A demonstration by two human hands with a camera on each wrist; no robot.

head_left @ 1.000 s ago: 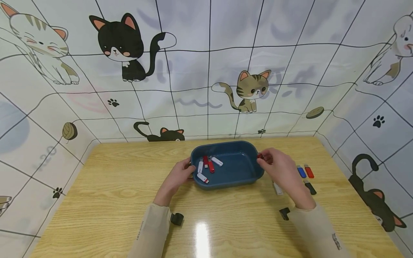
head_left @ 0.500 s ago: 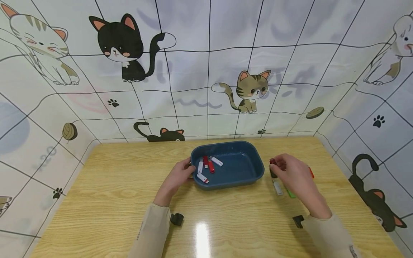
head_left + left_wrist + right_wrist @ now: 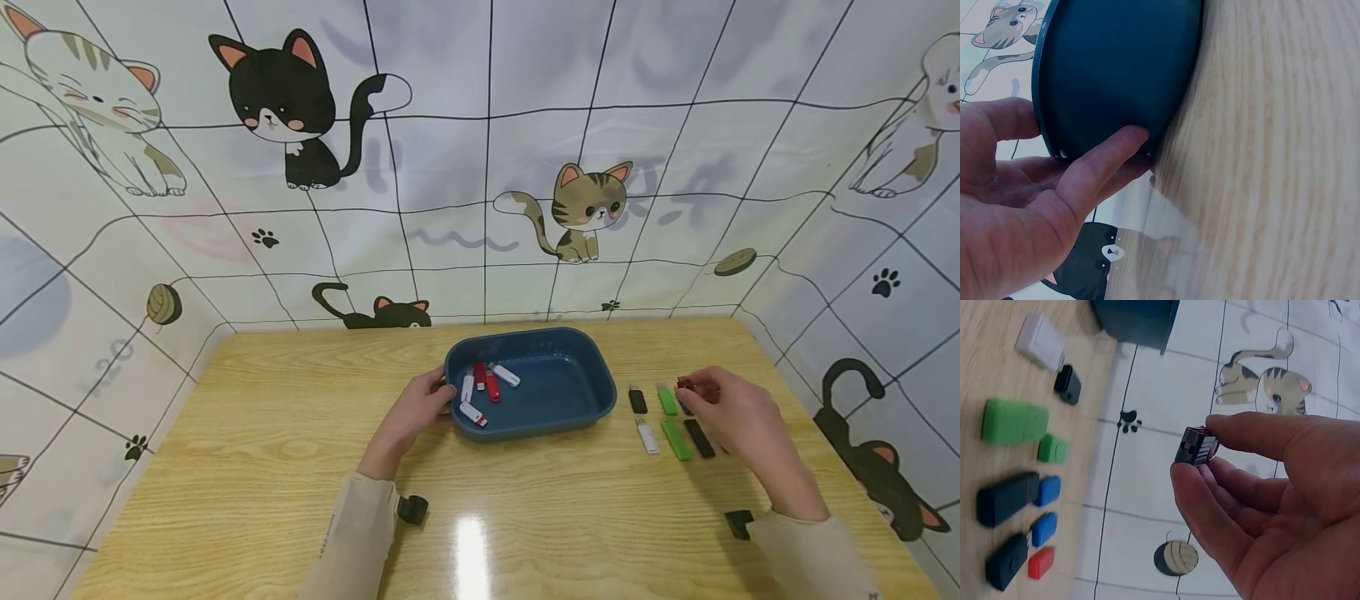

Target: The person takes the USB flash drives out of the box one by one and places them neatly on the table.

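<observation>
Left hand (image 3: 411,410) has a grip on the left end of the blue tub (image 3: 525,431), which sits by the table's (image 3: 300,492) back edge, a bit right of the middle. Right hand (image 3: 738,417) is pinching a red USB stick (image 3: 1194,445), metal end poking out, above the table towards its right edge. Two red ones (image 3: 492,386) and three white ones (image 3: 506,375) lie at the tub's left end. Past its right end are two rows of loose sticks (image 3: 677,440): black, green, blue, blue, red at the back, then white, green, black, black.

- L sleeve (image 3: 348,533): beige, long, sm. dk print (image 3: 324,545)
- blk boxy pc. (image 3: 412,510) just rt of L sleeve's cuff
- R sleeve (image 3: 813,550), well rt of L sleeve: also beige
- 2nd blk pc. (image 3: 738,524) btwn, by R cuff
</observation>
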